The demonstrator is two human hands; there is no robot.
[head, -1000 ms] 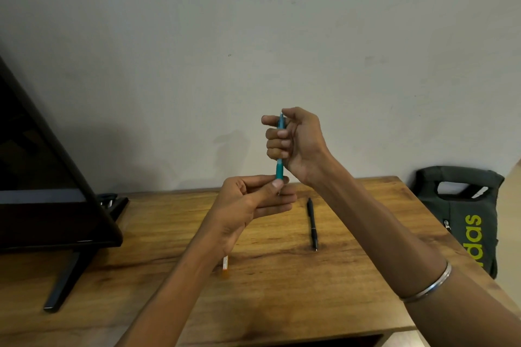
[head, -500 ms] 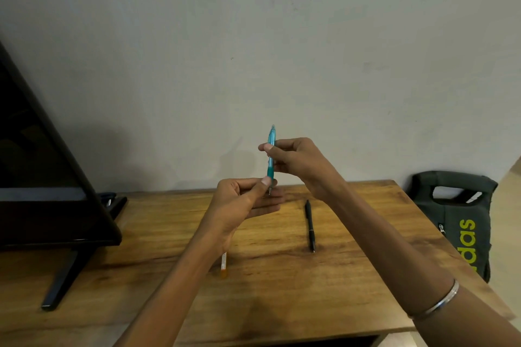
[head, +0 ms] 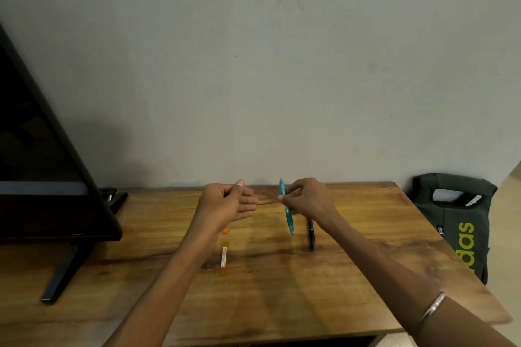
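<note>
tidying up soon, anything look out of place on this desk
A small orange piece lies loose on the table, just apart from the orange labelled tube, perhaps its cap. Nothing else looks spilled or damaged.

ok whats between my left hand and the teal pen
Nothing, in the head view: the left hand and the teal pen, pinched by the right hand, stand apart, with bare table behind the gap.

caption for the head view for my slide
The right hand pinches a teal pen over a wooden desk, left hand open beside it, a black pen lying on the desk.
</note>
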